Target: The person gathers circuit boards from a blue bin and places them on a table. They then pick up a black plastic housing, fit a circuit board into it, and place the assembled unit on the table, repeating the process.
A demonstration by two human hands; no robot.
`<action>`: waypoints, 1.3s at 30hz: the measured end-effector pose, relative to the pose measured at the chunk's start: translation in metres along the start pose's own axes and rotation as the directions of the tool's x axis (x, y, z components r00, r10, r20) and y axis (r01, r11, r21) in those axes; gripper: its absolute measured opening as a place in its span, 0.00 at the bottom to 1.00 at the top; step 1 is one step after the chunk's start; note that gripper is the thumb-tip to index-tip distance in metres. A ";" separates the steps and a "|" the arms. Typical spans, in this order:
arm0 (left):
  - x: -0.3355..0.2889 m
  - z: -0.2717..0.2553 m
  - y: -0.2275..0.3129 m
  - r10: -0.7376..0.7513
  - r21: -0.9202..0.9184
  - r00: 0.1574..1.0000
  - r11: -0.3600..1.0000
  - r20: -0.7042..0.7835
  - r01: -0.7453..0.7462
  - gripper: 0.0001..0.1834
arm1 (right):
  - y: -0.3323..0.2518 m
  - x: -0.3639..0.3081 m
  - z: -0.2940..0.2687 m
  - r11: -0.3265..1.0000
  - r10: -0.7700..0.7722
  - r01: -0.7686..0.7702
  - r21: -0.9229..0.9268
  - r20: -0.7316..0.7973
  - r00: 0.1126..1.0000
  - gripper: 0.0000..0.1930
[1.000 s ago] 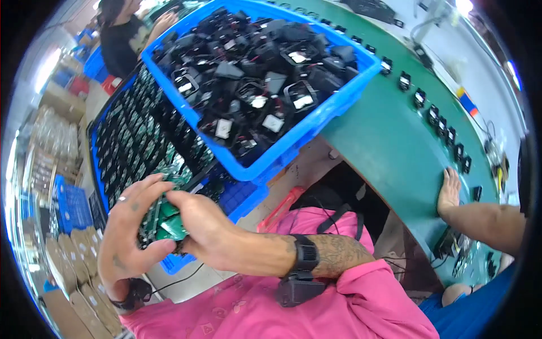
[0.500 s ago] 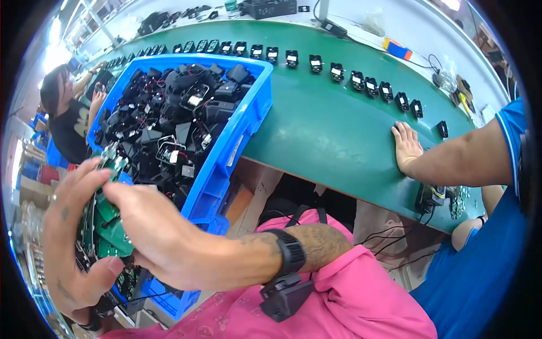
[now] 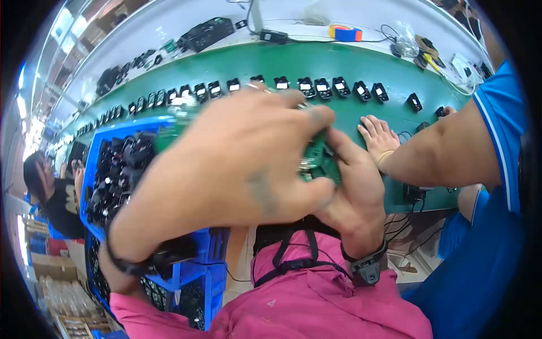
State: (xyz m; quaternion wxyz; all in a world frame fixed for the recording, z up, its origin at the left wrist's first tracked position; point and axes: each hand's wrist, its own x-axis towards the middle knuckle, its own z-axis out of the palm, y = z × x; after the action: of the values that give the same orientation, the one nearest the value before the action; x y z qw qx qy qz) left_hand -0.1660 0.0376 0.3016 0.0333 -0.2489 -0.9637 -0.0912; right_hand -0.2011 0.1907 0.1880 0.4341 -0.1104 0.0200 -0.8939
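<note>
Green circuit boards (image 3: 323,161) are between my two hands, above the green workbench. My right hand (image 3: 361,189) grips them from the right, its fingers and thumb curled around their edges. Reaching across from the left, my left hand (image 3: 243,164) is closed on the boards, its thumb over the near side; it is smeared by motion. More green boards (image 3: 172,133) show, blurred, past the back of my left hand. My hands hide most of the boards and how they lie.
A blue crate (image 3: 127,124) of black housings stands at the left. Black housings (image 3: 323,88) line the workbench (image 3: 339,59). A co-worker's hand (image 3: 379,135) rests on the bench at the right; another person (image 3: 51,192) sits far left. Blue bins (image 3: 212,282) stand below.
Both my hands have moved right with the circuit boards, from over the blue crate's near end to in front of me. The view has swung left. The co-worker's hand still rests on the bench.
</note>
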 end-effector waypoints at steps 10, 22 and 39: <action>0.120 0.195 -0.048 0.109 -0.319 0.992 0.944 0.070 -0.081 0.38 | -0.093 -0.034 -0.143 0.980 -0.154 0.051 -0.193 -0.568 0.808 0.19; 0.109 0.249 -0.041 0.081 -0.236 0.989 0.966 -0.126 -0.109 0.45 | -0.093 -0.054 -0.164 0.376 -0.690 -0.290 -0.880 -0.474 0.547 0.20; 0.023 0.239 -0.020 -0.218 -0.211 0.946 0.963 -0.241 0.168 0.53 | -0.041 -0.072 -0.165 -0.553 -0.779 -0.334 -0.764 0.330 0.534 0.20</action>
State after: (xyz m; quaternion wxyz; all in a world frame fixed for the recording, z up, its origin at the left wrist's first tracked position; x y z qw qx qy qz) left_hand -0.2007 0.0770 0.0659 0.1277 -0.1408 -0.9576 -0.2165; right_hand -0.2246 0.2624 0.0198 -0.2593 -0.0895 0.8439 -0.4610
